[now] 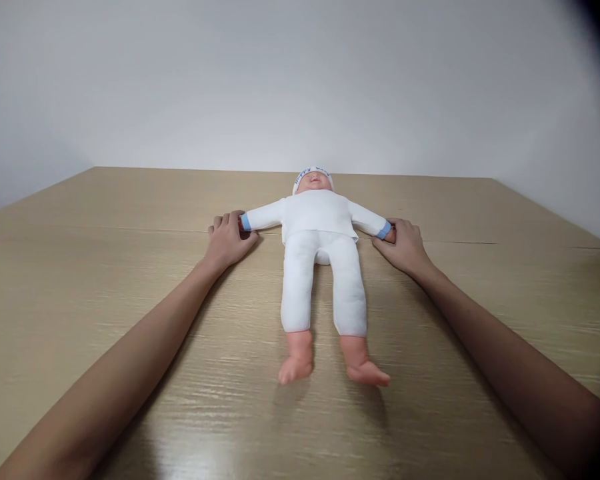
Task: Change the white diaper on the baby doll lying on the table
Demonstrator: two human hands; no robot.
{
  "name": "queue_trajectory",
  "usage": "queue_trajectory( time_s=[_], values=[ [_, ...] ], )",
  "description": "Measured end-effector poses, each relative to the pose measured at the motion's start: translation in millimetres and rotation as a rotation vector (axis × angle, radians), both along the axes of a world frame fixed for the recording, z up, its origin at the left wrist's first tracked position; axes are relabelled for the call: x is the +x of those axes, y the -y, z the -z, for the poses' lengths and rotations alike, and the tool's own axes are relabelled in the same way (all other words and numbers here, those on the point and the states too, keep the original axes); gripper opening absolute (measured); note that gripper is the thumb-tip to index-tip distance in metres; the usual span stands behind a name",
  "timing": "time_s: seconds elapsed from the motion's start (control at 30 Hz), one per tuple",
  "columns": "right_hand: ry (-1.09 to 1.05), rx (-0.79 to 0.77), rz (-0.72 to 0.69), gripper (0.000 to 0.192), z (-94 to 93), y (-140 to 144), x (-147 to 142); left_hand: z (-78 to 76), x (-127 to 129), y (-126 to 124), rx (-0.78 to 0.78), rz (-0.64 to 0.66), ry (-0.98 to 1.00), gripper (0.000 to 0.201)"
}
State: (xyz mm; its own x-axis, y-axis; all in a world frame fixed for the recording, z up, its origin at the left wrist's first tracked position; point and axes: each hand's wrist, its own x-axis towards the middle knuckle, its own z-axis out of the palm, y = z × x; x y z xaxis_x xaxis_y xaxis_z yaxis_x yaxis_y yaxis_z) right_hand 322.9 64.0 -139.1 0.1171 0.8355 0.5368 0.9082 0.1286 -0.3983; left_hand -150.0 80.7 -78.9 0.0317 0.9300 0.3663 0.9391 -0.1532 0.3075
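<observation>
Head view: wood-grain table (pixel 130 293) fills the lower field, a seam (pixel 460 243) running across it, with a pale wall (pixel 300 80) behind its far edge. A dark area obscures the upper right corner.

Doll (pixel 319 217) lies face up on the table between the two hands, arms spread sideways, feet towards the camera. It is dressed in a white top and trousers with blue cuffs and a lettered white cap (pixel 313 175).

Left hand (pixel 229 241) is curled around one doll hand, just beyond the cuff. Right hand (pixel 403 245) is closed likewise on the other, fingertips partly hidden.
</observation>
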Motion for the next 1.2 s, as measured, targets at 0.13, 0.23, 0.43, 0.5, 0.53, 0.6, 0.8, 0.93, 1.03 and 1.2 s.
queue_trajectory(
  time_s=[0.13, 0.23, 0.43, 0.5, 0.53, 0.6, 0.8, 0.93, 1.03, 1.2],
  values=[
    [-0.025, 0.012, -0.028, 0.062, -8.8, 4, -3, -1.7, 0, 2, 0.034, 0.058, -0.019, 0.069],
    [-0.034, 0.02, -0.021, 0.06, -14.5, 9, -6, -2.0, 0, 2, 0.059, 0.073, -0.046, 0.064],
    [-0.018, 0.043, 0.014, 0.058, -14.5, 12, -5, 0.8, -3, 1, 0.099, 0.062, -0.047, 0.058],
    [-0.018, 0.052, 0.015, 0.057, -12.6, 10, -2, 1.0, -4, 0, 0.086, 0.048, -0.043, 0.057],
    [-0.02, 0.057, 0.011, 0.057, -11.5, 9, -1, 0.8, -4, 0, 0.075, 0.043, -0.042, 0.057],
    [-0.024, 0.07, 0.001, 0.056, -9.7, 8, 0, -0.1, -4, 0, 0.057, 0.035, -0.038, 0.057],
    [-0.016, 0.083, -0.048, 0.056, -6.4, 4, 4, -1.3, -5, 0, 0.038, 0.046, -0.035, 0.058],
    [-0.026, 0.07, -0.045, 0.057, -4.3, 1, 6, 0.2, -6, -2, 0.038, 0.054, -0.026, 0.059],
    [-0.039, 0.065, -0.043, 0.06, -3.4, 0, 6, 1.1, -7, -3, 0.036, 0.055, -0.026, 0.06],
    [-0.061, 0.073, -0.027, 0.073, -3.8, 2, 1, 1.5, -8, -3, 0.046, 0.069, -0.022, 0.061]
  ],
)
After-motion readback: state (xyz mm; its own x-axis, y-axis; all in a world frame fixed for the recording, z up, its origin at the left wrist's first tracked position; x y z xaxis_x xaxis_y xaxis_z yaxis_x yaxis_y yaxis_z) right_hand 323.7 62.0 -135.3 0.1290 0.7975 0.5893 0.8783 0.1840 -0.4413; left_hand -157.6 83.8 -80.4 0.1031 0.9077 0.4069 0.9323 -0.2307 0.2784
